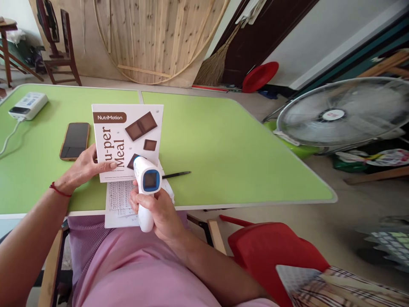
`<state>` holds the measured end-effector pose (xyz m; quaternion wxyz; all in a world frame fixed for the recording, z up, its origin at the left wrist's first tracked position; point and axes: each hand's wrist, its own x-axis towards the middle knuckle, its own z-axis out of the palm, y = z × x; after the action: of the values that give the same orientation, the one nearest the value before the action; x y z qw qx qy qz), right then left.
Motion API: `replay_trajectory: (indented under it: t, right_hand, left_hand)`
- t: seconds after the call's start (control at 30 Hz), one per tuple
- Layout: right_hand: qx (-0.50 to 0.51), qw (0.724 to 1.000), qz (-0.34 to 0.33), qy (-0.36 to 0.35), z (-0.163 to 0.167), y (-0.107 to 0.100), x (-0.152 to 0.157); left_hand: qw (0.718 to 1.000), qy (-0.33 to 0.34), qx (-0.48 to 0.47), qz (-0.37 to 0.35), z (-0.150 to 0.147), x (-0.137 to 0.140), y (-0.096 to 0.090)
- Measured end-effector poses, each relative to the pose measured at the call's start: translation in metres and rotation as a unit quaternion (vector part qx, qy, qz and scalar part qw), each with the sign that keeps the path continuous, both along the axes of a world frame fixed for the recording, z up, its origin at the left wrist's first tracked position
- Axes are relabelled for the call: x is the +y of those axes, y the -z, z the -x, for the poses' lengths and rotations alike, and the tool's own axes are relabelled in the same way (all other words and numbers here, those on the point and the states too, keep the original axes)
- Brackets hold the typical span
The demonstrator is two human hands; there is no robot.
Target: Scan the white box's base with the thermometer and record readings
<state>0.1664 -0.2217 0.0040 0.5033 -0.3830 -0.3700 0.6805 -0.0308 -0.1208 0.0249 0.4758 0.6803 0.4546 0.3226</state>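
Note:
My left hand (pixel 87 166) grips the left edge of a white box (pixel 147 115) with brown chocolate pieces and "NutriMotion" printed on it, thumb across its front. The box stands upright over the near edge of the table. In my right hand (pixel 161 211) is a white infrared thermometer (pixel 146 215), held by its handle. Its blue-framed screen faces me and looks dark, and its head overlaps the lower right of the box. Handwritten papers (pixel 119 202) lie under both and stick out past the table edge. A black pen (pixel 177 174) rests just right of the papers.
On the green table (pixel 230 149) a phone (pixel 75 140) lies left of the box. A white power bank (pixel 28 105) with a cable sits at the far left. A red chair (pixel 271 251) stands at the near right, and a large fan (pixel 338 115) is beyond the table's right side.

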Motion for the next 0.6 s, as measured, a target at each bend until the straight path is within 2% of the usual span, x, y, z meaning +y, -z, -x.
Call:
replay_trajectory:
  t: [0.07, 0.13, 0.23, 0.33, 0.43, 0.6]
  right_hand:
    - [-0.045, 0.999, -0.026, 0.004, -0.009, -0.005, 0.002]
    - [-0.116, 0.989, -0.079, 0.039, -0.024, -0.01, 0.006]
    - [-0.188, 0.957, -0.183, 0.123, -0.051, -0.018, 0.014]
    - [-0.259, 0.925, -0.24, 0.143, -0.076, -0.023, 0.023]
    - [-0.382, 0.864, -0.291, 0.153, -0.092, -0.025, 0.036]
    - [-0.585, 0.729, -0.334, 0.124, -0.115, -0.014, 0.074]
  left_hand:
    - [1.0, -0.005, 0.002, 0.0, 0.0, 0.0, 0.0]
    - [1.0, -0.01, 0.005, -0.005, 0.001, 0.0, 0.0]
    - [1.0, -0.014, -0.003, -0.015, 0.001, -0.001, 0.001]
    - [0.999, -0.03, -0.015, -0.034, 0.001, 0.0, 0.002]
    - [0.995, -0.067, -0.01, -0.067, 0.003, 0.003, 0.004]
    - [0.987, -0.1, -0.001, -0.125, 0.007, 0.009, 0.008]
